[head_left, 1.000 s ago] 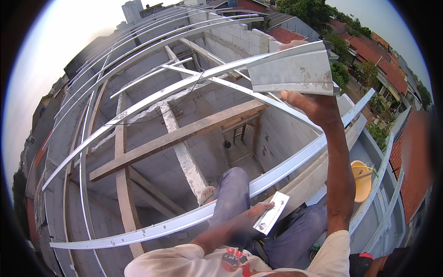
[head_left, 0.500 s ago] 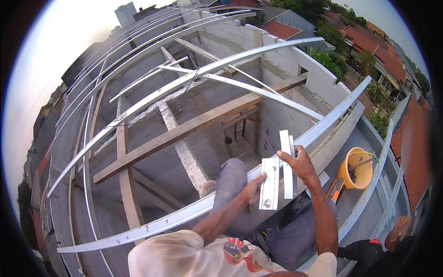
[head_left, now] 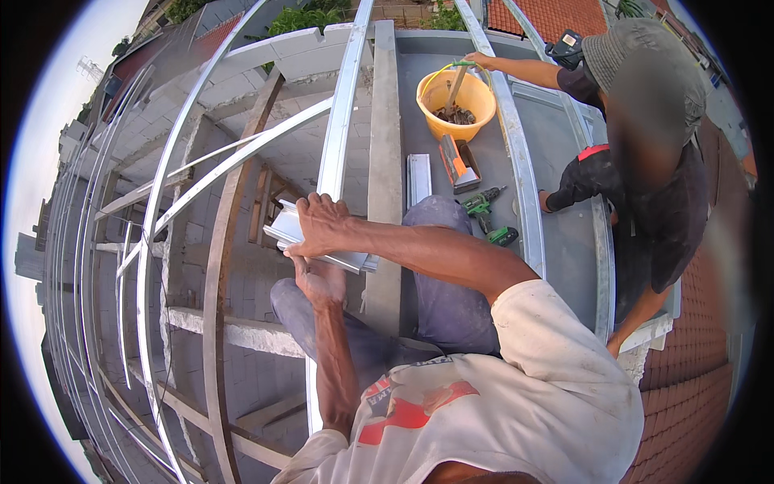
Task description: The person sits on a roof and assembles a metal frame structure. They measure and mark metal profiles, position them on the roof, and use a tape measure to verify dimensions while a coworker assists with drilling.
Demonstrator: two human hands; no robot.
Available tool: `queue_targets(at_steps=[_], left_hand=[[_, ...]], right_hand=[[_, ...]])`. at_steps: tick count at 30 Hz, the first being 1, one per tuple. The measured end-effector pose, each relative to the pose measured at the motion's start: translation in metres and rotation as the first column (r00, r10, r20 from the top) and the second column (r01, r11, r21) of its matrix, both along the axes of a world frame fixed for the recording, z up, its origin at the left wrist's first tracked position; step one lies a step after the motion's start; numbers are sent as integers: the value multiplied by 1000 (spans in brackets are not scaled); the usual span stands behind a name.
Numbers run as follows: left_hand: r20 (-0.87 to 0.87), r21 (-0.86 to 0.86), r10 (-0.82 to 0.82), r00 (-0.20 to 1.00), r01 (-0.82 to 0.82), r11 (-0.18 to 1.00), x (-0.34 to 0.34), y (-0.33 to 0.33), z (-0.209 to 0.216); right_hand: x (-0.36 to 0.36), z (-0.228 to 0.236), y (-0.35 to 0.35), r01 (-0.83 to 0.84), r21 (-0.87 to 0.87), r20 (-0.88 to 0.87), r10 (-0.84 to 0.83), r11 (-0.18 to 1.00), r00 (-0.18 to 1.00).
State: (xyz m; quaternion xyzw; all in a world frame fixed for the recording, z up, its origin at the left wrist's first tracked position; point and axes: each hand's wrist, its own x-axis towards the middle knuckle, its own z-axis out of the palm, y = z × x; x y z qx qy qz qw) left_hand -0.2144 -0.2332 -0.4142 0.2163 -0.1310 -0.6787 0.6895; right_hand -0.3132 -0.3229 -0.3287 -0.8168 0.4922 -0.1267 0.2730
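Short silver metal channel pieces (head_left: 289,228) lie together across the long metal roof channel (head_left: 342,129). My right hand (head_left: 324,224) grips them from above, its fingers wrapped over their top. Below it, my left hand (head_left: 321,281) holds their near edge from beneath, partly covered by the pieces. A similar short channel piece (head_left: 418,179) lies right of the concrete beam (head_left: 385,177), beyond my knee. Close to that knee rest a green cordless drill (head_left: 486,216) and an orange-and-black box (head_left: 459,165).
A yellow bucket (head_left: 435,125) holding a tool and small parts stands farther off, a co-worker's hand (head_left: 481,61) at its rim. That co-worker (head_left: 661,177) crouches at the right behind metal channels (head_left: 516,137). On the left, timber beams (head_left: 222,266) and metal rafters span a deep open room.
My view has swung to the right, bringing in the co-worker and the drill. The channel pieces, held apart in separate hands before, are now together in both hands over the roof channel.
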Motion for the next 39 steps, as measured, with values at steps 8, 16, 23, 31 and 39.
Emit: queue_targets(at_steps=[8,16,23,31,39], left_hand=[[12,-25,3,1000,-3,1000,14,-9,9],[265,-134,-14,964,52,990,12,-13,31],[684,52,-120,719,116,992,24,-32,25],[808,332,-351,-474,-125,935,67,-48,-80],[678,399,-471,-564,-256,880,56,-52,-123]], right_hand=[[-8,0,-6,-121,110,-33,125,987,992],[-9,8,-18,-162,4,19,162,987,987],[-75,60,-46,142,-539,226,-20,830,974],[-224,-14,-8,559,-345,189,-528,754,828],[-287,-236,149,778,223,-239,-741,587,627]])
